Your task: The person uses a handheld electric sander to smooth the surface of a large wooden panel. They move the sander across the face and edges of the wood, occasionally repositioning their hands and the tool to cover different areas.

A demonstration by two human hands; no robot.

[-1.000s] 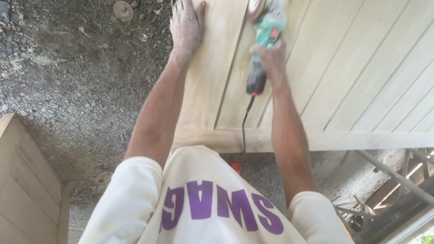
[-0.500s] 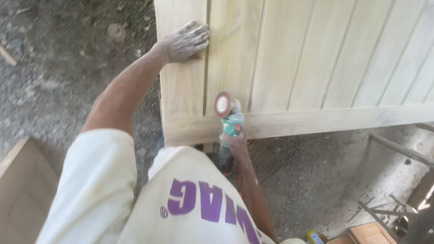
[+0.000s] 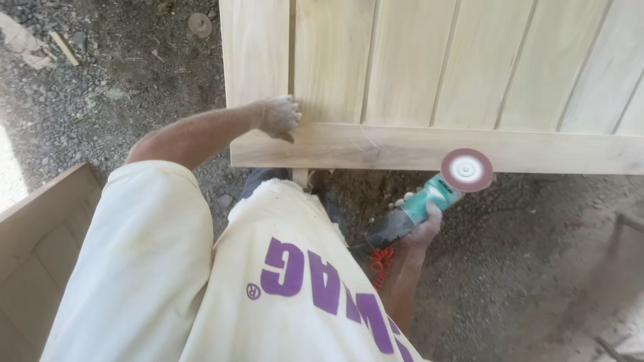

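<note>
A pale wooden door panel [image 3: 429, 74] made of vertical boards with a cross rail [image 3: 469, 147] along its near edge lies flat in front of me. My left hand [image 3: 278, 115], dusty, rests fingers-down on the panel near its left corner, where the boards meet the rail. My right hand [image 3: 422, 224] grips a green angle grinder [image 3: 429, 201] below the rail, off the wood. Its round reddish sanding disc [image 3: 467, 170] faces up, just in front of the rail's edge. An orange cord [image 3: 381, 261] hangs below the tool.
Gravelly dirt ground [image 3: 114, 94] surrounds the panel, with a loose sanding disc [image 3: 199, 24] and wood scraps at upper left. Another wooden panel [image 3: 40, 234] lies at lower left. A metal frame [image 3: 624, 228] shows at the right edge. My white shirt fills the foreground.
The grinder has come off the panel, moving down and to the right below the rail. My left hand slid from the upper boards toward the near rail.
</note>
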